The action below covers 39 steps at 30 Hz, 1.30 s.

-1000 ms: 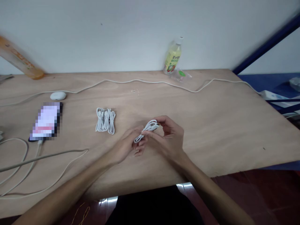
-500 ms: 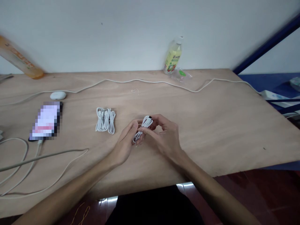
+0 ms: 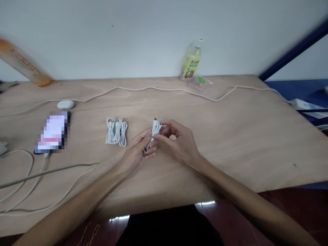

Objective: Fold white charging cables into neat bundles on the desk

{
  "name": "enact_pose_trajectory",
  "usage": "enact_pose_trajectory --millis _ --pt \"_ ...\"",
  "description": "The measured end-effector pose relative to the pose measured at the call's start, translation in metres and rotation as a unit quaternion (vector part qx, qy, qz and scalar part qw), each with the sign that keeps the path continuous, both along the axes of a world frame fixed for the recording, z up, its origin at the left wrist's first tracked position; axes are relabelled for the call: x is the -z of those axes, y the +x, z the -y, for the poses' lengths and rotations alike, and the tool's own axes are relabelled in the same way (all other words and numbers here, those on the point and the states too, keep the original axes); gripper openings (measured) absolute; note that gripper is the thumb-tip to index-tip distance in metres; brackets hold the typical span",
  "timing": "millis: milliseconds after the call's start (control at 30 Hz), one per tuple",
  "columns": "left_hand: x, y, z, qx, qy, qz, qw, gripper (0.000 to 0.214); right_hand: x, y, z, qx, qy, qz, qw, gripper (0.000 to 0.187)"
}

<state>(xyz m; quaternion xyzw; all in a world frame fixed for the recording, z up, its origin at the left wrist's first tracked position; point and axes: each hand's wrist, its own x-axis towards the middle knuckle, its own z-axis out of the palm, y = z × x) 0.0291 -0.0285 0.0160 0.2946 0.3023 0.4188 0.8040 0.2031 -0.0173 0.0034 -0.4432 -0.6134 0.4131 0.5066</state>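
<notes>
A short coiled white cable (image 3: 153, 134) stands nearly upright between my two hands above the wooden table (image 3: 230, 136). My left hand (image 3: 138, 153) pinches its lower end with closed fingers. My right hand (image 3: 176, 141) is closed on its upper part, fingertips curled round the loops. A little to the left lies a bundle of coiled white cables (image 3: 116, 131) flat on the table, apart from both hands.
A phone (image 3: 52, 131) with a plugged-in cable lies at the left, a white earbud case (image 3: 65, 104) behind it. A long white cord (image 3: 164, 90) crosses the back. A drink bottle (image 3: 191, 61) and clear wrapper (image 3: 200, 82) stand by the wall. Loose cords trail at the front left.
Both hands have moved slightly away from me and leftward with the cable. The coil has turned from slanted to nearly upright and looks more tightly gathered.
</notes>
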Motion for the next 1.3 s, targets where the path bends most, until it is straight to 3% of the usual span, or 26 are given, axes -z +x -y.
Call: enact_pose_trajectory --millis 233,600,867,1133,1300 --pt "0.001 -0.004 -0.005 -0.041 -0.014 0.010 0.999 0.017 0.012 -0.002 -0.004 -0.025 -0.069 -0.072 0.995 0.027" --pt "-0.001 -0.002 -0.003 -0.047 -0.007 -0.031 0.998 0.022 0.011 -0.003 0.001 -0.073 -0.100 -0.061 0.990 0.020" --pt "0.004 -0.004 -0.003 -0.032 0.004 -0.056 0.998 0.026 0.011 -0.002 0.004 -0.054 -0.053 -0.002 0.997 0.017" --pt "0.007 -0.006 -0.004 -0.003 0.029 -0.066 0.997 0.024 0.017 -0.002 0.003 -0.020 0.064 0.100 0.993 0.018" --pt "0.010 -0.006 -0.007 -0.015 0.054 -0.076 0.996 0.029 0.019 0.000 0.002 -0.030 0.077 0.133 0.988 0.016"
